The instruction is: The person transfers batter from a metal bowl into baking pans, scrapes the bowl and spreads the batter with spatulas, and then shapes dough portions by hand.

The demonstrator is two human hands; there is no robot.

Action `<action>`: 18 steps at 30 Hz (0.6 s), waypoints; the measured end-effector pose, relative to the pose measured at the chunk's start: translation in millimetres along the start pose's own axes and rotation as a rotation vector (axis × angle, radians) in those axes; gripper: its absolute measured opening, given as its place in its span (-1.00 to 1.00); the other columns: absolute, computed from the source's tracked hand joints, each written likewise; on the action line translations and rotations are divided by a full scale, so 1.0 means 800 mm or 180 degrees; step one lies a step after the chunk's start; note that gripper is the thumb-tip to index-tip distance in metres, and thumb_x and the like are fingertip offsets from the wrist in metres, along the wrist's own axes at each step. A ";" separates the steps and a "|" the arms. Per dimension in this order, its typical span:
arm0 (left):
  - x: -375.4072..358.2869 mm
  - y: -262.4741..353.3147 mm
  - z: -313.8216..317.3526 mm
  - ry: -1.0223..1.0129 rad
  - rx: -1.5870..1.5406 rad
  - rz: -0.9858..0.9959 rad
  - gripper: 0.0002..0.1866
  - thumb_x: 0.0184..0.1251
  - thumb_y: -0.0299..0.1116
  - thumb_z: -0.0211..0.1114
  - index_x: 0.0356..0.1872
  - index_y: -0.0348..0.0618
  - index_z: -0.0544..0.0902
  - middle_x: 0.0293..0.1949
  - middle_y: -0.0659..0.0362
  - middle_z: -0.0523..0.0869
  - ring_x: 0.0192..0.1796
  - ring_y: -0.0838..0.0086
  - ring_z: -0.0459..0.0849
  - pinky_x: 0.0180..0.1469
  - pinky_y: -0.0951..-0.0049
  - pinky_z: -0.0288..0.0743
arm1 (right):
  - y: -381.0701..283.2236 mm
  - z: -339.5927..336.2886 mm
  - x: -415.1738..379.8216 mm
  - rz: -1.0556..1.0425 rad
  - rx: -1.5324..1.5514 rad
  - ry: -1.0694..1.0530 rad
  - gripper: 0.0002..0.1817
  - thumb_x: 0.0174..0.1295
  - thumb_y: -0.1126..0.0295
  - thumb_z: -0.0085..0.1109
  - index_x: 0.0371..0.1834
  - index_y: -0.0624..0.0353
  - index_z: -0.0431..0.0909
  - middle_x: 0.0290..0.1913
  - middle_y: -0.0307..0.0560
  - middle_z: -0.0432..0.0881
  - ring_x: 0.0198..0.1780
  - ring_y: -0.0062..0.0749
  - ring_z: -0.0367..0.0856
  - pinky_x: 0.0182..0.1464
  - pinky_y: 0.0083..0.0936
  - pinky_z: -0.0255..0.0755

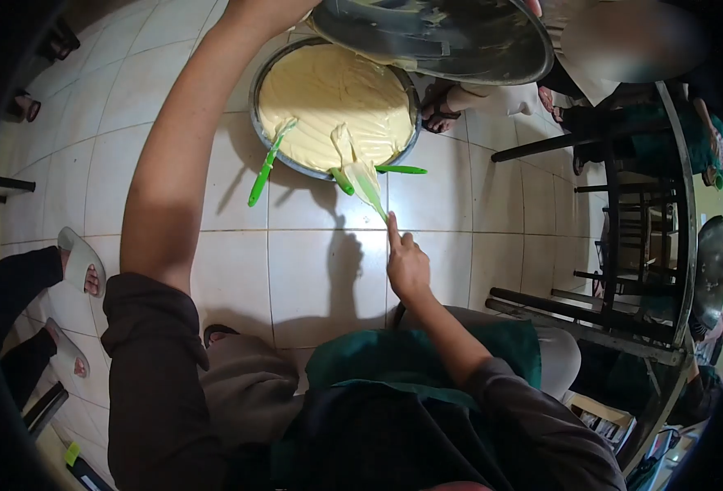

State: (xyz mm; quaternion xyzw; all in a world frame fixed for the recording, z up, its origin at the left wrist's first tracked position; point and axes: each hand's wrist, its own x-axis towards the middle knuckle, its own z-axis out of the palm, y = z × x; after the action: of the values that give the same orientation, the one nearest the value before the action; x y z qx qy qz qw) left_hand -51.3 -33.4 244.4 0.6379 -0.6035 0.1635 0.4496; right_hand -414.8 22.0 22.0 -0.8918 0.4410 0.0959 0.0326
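A large round basin (415, 139) on the tiled floor is full of smooth pale-yellow batter (329, 102). My right hand (409, 266) is closed on a green-handled spatula (370, 190), whose batter-coated blade is at the basin's near rim. Other green handles (263, 176) lean on the same rim. Above the basin's far right side, a dark bowl (451, 41) is tilted, with batter smears inside and along its lower edge. My left hand (276, 10) reaches the bowl's left edge at the top of the view; its fingers are mostly out of sight.
A black metal frame with bars (672, 204) stands at the right. Another person's sandalled foot (439, 113) is just right of the basin. At the left are a person's feet in light slippers (83, 262). A blurred person is at the upper right.
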 end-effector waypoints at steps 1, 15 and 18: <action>0.000 -0.004 0.003 0.0074 0.0071 0.0127 -0.84 0.16 -0.42 0.20 -0.24 -0.19 0.59 -0.29 0.05 0.68 -0.20 0.18 0.66 -0.12 0.27 0.49 | 0.004 -0.022 -0.003 -0.0007 0.0007 -0.0098 -0.27 0.12 0.53 -0.02 0.44 0.01 0.10 -0.35 0.09 0.54 -0.45 -0.02 0.62 -0.39 -0.21 0.53; 0.002 0.001 -0.003 0.0011 -0.0180 -0.0129 -0.86 0.18 -0.42 0.19 -0.24 -0.15 0.57 -0.25 0.11 0.64 -0.19 0.20 0.65 -0.16 0.28 0.51 | 0.063 -0.205 0.202 0.0513 0.0820 0.0555 -0.74 0.21 0.35 -0.04 -0.19 0.33 0.52 -0.27 0.31 0.60 -0.13 0.22 0.57 -0.07 -0.11 0.41; -0.001 0.002 -0.002 -0.0006 -0.0183 -0.0218 -0.87 0.19 -0.42 0.19 -0.23 -0.13 0.57 -0.26 0.11 0.64 -0.18 0.18 0.65 -0.16 0.27 0.52 | 0.085 -0.198 0.213 0.0659 0.1027 -0.0392 -0.73 0.15 0.34 0.05 -0.22 0.35 0.54 -0.30 0.22 0.64 -0.27 0.06 0.64 -0.21 -0.16 0.48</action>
State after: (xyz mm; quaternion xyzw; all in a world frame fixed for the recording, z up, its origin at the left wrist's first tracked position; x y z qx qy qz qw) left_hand -52.0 -31.2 245.2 0.6451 -0.5863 0.1300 0.4724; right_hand -345.2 -174.8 144.9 -0.8173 0.5371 0.0813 0.1919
